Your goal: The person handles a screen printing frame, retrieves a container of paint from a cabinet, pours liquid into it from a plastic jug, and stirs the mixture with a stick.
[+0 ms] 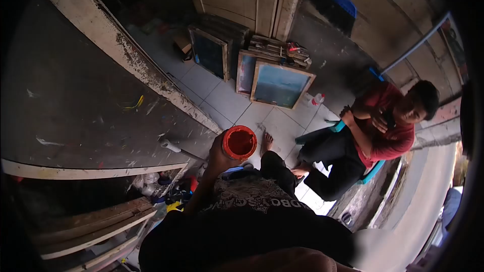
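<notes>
Evidently left hand [217,159] has fingers clamped around red jar [240,157] from left, below mouth; right fingers unclear.

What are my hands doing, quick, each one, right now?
Left hand: closed, holding a red-rimmed container.
Right hand: cannot be told; the skin at the bottom edge is too unclear.

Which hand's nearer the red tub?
Left. The left hand holds the red tub by its left side. The right hand can't be made out surely; skin at the bottom edge, apart from the tub, may be it or its forearm.
</notes>
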Motion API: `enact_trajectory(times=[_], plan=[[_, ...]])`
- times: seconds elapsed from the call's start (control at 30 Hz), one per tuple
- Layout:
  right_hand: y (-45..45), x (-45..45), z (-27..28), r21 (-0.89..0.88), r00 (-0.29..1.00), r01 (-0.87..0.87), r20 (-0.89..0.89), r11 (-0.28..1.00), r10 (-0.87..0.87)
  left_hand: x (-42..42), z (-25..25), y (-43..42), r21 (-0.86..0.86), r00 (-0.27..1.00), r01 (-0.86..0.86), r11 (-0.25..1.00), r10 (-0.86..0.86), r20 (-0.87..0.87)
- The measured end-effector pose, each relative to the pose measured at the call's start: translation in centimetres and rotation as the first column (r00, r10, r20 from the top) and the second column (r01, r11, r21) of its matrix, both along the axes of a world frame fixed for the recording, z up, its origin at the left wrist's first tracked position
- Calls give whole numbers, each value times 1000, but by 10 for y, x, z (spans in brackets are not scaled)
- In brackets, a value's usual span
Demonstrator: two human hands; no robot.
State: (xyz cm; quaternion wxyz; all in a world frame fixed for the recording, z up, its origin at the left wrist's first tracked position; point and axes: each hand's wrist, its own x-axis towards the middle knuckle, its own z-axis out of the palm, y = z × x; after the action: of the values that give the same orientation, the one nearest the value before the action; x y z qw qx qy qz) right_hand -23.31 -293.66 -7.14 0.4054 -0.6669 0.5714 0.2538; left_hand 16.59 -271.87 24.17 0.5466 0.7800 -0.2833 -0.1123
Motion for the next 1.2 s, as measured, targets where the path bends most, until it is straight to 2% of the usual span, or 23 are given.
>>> enact_trajectory(times=[0.07, 0.13, 0.17, 0.2, 0.23, 0.3, 0.33, 0.37, 0.4, 0.43, 0.47, 0.53, 0.6, 0.67, 0.73, 0.77, 0.8, 0.87, 0.93, 1.0, 1.1, 1.17, 1.2], plan=[[-114, 99, 10, -6, 997, -75, -32, 997, 75, 15, 0, -45, -24, 995, -88, 996, 86, -49], [-197, 205, 43, 35, 996, 54, -70, 998, -51, 38, 7, -76, 22, 964, -208, 978, 209, -162], [-247, 242, 24, -11, 985, 143, 98, 990, -141, 53, 10, -86, 6, 964, -223, 975, 221, -145], [-295, 291, 17, 115, 987, 87, 128, 990, -101, 69, 15, -94, -9, 964, -237, 971, 234, -127], [-329, 335, 17, 123, 960, 44, 270, 991, -76, 82, 25, -104, -20, 951, -288, 957, 283, -125], [-369, 408, 14, 12, 899, -130, 424, 991, 113, 100, 50, -110, 56, 935, -336, 940, 340, -98], [-401, 456, -13, -98, 843, -366, 386, 926, 374, 114, 53, -114, 55, 925, -363, 930, 367, -102], [-393, 519, 22, -42, 869, -196, 455, 980, 193, 137, 51, -121, 102, 901, -423, 900, 430, -59], [-394, 580, 24, -92, 831, -190, 516, 977, 210, 163, 46, -127, 148, 872, -482, 864, 489, -15], [-432, 630, -34, 390, 808, -139, 576, 910, -124, 181, 28, -128, 172, 842, -537, 826, 538, 48], [-388, 658, 9, 6, 787, -231, 589, 973, 183, 199, 26, -129, 163, 835, -547, 821, 549, 41], [-359, 709, 10, 5, 747, -361, 600, 933, 286, 234, 30, -129, 216, 771, -624, 751, 637, 16], [-326, 751, -10, 89, 736, -438, 606, 894, 300, 286, 27, -123, 134, 734, -676, 725, 678, 35], [-302, 748, -48, 48, 733, -592, 446, 805, 513, 325, 39, -106, 168, 803, -567, 807, 586, -106], [-278, 738, -60, 62, 652, -739, 320, 671, 688, 341, 44, -95, 150, 737, -653, 742, 669, -101], [-264, 743, -56, 89, 615, -781, 284, 618, 736, 353, 43, -80, 125, 635, -757, 641, 767, -89], [-255, 757, -49, 114, 596, -800, 262, 589, 759, 368, 43, -68, 100, 520, -845, 526, 850, -77], [-236, 798, -48, 140, 586, -809, 247, 570, 772, 405, 51, -45, 83, 511, -854, 514, 858, -56], [-215, 851, -54, 155, 592, -805, 257, 573, 764, 426, 63, -32, 136, 382, -915, 381, 924, -20], [-194, 919, -65, 167, 618, -784, 295, 597, 729, 466, 39, -6, 143, 346, -931, 335, 936, 61], [-165, 1018, -86, 221, 672, -729, 416, 648, 613, 498, 18, 21, 192, 223, -962, 193, 963, 151], [-156, 1080, -117, 285, 668, -701, 582, 653, 463, 500, 10, 26, 231, 237, -951, 205, 964, 117], [-144, 1122, -135, 275, 612, -733, 666, 622, 427, 534, 6, 42, 244, 260, -944, 222, 956, 136]])
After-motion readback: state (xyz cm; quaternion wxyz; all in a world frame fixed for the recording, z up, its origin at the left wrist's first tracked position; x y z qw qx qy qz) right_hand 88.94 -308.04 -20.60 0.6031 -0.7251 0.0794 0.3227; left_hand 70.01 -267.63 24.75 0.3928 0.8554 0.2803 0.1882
